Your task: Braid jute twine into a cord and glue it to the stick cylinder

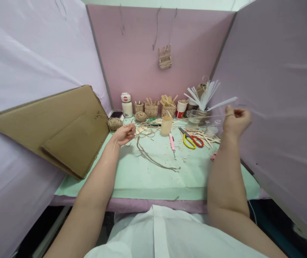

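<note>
My left hand [124,133] rests low on the green mat [153,172], its fingers curled on a thin strand of jute twine [148,129] beside some wooden sticks. My right hand [236,120] is raised at the right, fingers pinched shut on the same thin twine, which runs taut between both hands. A loose length of brown twine [153,157] lies curled on the mat in front of me. A ball of twine [115,123] sits just left of my left hand.
A folded cardboard sheet [53,125] leans at the left. Along the back stand a white bottle [127,104], small stick baskets [151,109], a red cup [181,108] and white strips [204,95]. Scissors [192,139], a pink knife [171,141] and loose sticks [204,136] lie on the mat. Pink panels wall the booth.
</note>
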{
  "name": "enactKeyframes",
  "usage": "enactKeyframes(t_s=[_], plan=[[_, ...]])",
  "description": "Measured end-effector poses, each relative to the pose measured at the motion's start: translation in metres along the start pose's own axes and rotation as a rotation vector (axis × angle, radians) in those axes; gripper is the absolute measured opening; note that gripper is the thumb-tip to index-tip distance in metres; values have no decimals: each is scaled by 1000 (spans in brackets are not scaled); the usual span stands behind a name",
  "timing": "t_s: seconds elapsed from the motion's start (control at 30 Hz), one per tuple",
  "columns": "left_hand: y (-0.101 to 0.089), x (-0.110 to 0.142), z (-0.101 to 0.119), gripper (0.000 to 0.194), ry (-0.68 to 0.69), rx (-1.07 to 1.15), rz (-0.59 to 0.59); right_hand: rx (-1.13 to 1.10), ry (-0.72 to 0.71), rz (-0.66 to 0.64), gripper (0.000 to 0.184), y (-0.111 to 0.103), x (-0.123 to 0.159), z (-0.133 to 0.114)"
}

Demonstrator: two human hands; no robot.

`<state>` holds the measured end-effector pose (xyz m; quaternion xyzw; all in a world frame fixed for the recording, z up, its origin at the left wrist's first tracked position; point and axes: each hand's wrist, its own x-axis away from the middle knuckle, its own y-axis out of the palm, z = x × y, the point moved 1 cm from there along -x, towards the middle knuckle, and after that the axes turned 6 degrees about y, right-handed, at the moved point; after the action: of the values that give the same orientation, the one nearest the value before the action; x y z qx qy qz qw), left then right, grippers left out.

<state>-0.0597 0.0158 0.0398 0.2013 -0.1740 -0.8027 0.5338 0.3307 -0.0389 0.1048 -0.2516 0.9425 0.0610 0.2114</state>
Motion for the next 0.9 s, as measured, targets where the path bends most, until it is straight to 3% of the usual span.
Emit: enactKeyframes(t_s=[0.03,0.1,0.23,0.3,0.33,0.37,0.43,0.5,0.6,0.7,0.8,0.9], plan=[[-2,0,1,26,-15,-10,13,157,-138,181,22,-5,-2,-4],[-6,0,2,25,-39,-31,26,381,-283,365,18,-13,-7,-10],[-8,-1,-1,25,-57,-110,67,509,-339,385,19,-26,-27,-14],[-6,-2,-5,25,-50,-190,87,540,-294,218,27,-24,-34,-13],[-4,-3,-8,25,-41,-230,89,572,-253,61,32,-20,-34,-12],[-1,-4,-12,25,-31,-262,84,608,-225,-155,38,-14,-30,-10],[6,-5,-19,27,-31,-310,56,707,-263,-720,54,4,-8,-8],[14,-4,-25,31,-64,-332,5,654,-337,-1035,59,23,25,-9],[26,0,-30,40,-136,-308,-72,315,-327,-1207,43,55,81,-14],[34,4,-30,44,-181,-301,-97,2,-122,-1265,28,83,126,-12],[35,4,-31,43,-185,-308,-103,-83,98,-1472,29,98,150,1],[32,3,-32,40,-177,-305,-112,-27,178,-1612,35,99,155,17]])
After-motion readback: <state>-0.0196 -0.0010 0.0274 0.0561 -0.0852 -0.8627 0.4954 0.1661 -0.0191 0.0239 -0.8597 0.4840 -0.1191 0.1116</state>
